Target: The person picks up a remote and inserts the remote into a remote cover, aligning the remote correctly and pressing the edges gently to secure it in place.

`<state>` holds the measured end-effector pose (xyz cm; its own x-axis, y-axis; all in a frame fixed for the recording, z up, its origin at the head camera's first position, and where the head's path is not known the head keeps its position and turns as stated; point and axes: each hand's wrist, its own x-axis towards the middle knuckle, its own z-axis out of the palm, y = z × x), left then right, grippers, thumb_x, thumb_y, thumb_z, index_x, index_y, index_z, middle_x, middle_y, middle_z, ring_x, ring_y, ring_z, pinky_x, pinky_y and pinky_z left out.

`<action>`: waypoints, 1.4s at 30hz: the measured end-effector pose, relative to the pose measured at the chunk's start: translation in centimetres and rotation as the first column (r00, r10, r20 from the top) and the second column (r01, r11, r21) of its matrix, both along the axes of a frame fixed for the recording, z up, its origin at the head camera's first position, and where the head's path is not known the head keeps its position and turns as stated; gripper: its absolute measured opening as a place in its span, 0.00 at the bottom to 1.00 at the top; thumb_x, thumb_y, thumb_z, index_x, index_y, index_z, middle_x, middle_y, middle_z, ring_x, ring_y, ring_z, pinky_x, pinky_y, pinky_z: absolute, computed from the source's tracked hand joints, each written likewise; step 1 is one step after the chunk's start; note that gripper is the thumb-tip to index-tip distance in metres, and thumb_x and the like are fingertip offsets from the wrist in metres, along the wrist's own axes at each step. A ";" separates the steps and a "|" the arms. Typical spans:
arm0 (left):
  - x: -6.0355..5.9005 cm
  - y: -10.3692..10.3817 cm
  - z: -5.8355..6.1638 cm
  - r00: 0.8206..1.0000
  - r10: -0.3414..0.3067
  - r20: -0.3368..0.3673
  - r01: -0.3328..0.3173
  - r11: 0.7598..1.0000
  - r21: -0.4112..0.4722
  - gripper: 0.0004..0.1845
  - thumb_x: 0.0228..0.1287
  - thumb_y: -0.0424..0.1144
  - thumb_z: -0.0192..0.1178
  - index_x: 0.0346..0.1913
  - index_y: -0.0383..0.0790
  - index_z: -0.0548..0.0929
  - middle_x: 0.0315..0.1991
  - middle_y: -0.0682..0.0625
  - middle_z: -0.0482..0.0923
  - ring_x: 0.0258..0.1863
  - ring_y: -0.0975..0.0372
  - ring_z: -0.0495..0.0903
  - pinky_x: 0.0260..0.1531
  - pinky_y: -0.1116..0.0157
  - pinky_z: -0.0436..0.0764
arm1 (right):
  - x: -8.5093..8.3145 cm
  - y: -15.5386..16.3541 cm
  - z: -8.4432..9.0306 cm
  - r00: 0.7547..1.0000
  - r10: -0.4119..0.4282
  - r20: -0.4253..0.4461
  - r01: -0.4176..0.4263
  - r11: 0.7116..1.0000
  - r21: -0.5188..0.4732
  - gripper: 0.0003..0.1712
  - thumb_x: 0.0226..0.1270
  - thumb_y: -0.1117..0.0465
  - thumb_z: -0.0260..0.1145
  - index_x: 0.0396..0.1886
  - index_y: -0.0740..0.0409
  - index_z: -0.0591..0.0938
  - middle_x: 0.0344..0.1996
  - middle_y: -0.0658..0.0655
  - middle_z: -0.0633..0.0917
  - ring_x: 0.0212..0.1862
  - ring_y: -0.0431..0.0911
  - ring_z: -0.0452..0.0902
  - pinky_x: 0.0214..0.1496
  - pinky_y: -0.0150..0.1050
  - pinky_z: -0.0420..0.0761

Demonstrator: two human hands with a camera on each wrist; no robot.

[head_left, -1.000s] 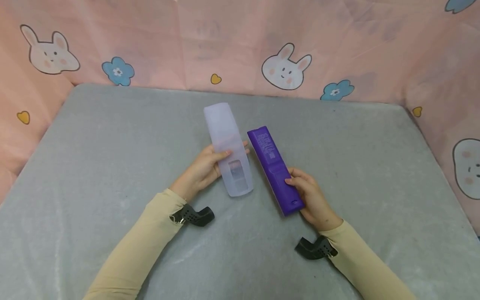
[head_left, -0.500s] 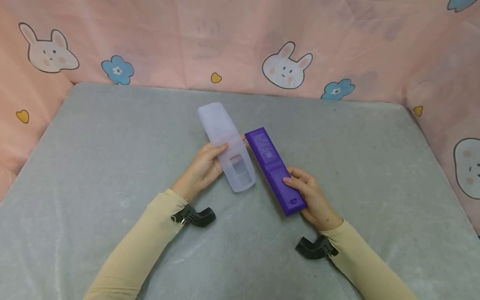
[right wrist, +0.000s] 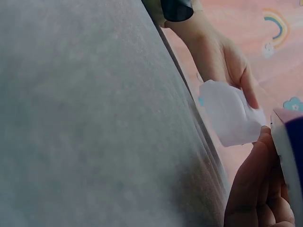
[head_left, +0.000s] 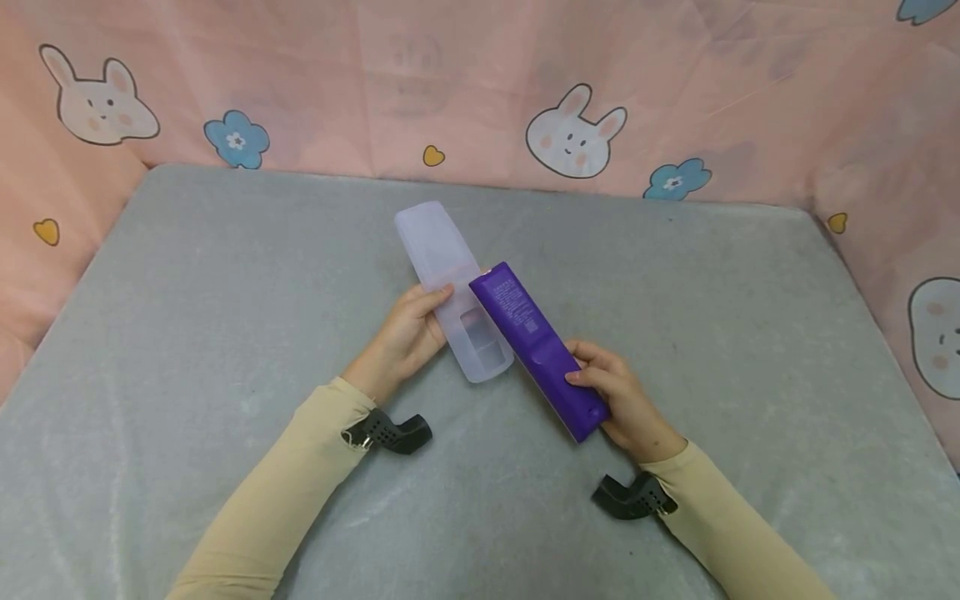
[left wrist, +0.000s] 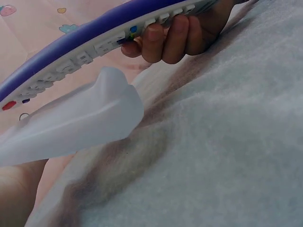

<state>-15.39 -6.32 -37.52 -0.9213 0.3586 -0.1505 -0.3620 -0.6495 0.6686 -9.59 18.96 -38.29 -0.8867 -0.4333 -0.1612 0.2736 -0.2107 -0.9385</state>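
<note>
My left hand [head_left: 407, 333] grips a translucent white remote control cover [head_left: 435, 246] by its middle, thumb on top; a rectangular cutout shows near its lower end. In my right hand [head_left: 618, 392] is a purple-backed remote control [head_left: 536, 342], pinched near its lower end with the printed back facing up. The remote's far end overlaps the cover's right edge in the head view. From the left wrist, the remote [left wrist: 71, 61] shows its white button side facing down, above the cover [left wrist: 80, 118], with a gap between them. Right-hand fingertips [left wrist: 154, 40] curl beneath the buttons.
A grey cloth-covered table [head_left: 262, 275] lies under both hands. Pink curtains [head_left: 322, 83] with rabbits and flowers stand behind and at the sides. Black wrist mounts [head_left: 397, 433] sit on both sleeves.
The remote has swung left, its far end now overlapping the cover. The cover first tilted and shifted slightly up and left, then stayed nearly still.
</note>
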 end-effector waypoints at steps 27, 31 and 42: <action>-0.4 -1.1 1.0 0.987 0.043 -0.154 -0.039 0.999 0.027 0.27 0.69 0.21 0.32 0.71 0.27 0.50 0.69 0.31 0.53 0.67 0.46 0.59 0.65 0.56 0.64 | 0.1 -0.3 0.1 0.999 0.037 0.003 -0.036 0.977 0.209 0.10 0.62 0.70 0.63 0.42 0.56 0.78 0.33 0.51 0.84 0.31 0.40 0.81 0.30 0.33 0.83; -0.5 -1.3 1.2 0.989 0.028 -0.143 -0.023 0.999 0.035 0.27 0.69 0.21 0.32 0.71 0.27 0.49 0.69 0.31 0.52 0.68 0.45 0.58 0.65 0.56 0.64 | 0.1 -0.4 0.2 0.999 0.037 -0.003 -0.035 0.969 0.244 0.10 0.62 0.69 0.64 0.42 0.57 0.77 0.33 0.51 0.84 0.30 0.40 0.80 0.30 0.33 0.83; -0.6 -1.7 1.6 0.992 0.000 -0.125 0.006 0.999 0.044 0.26 0.71 0.22 0.31 0.71 0.27 0.49 0.70 0.31 0.52 0.68 0.46 0.56 0.64 0.57 0.66 | 0.0 -0.5 0.3 0.998 0.059 -0.023 -0.047 0.934 0.355 0.15 0.60 0.67 0.67 0.45 0.68 0.77 0.33 0.52 0.85 0.30 0.40 0.80 0.32 0.34 0.82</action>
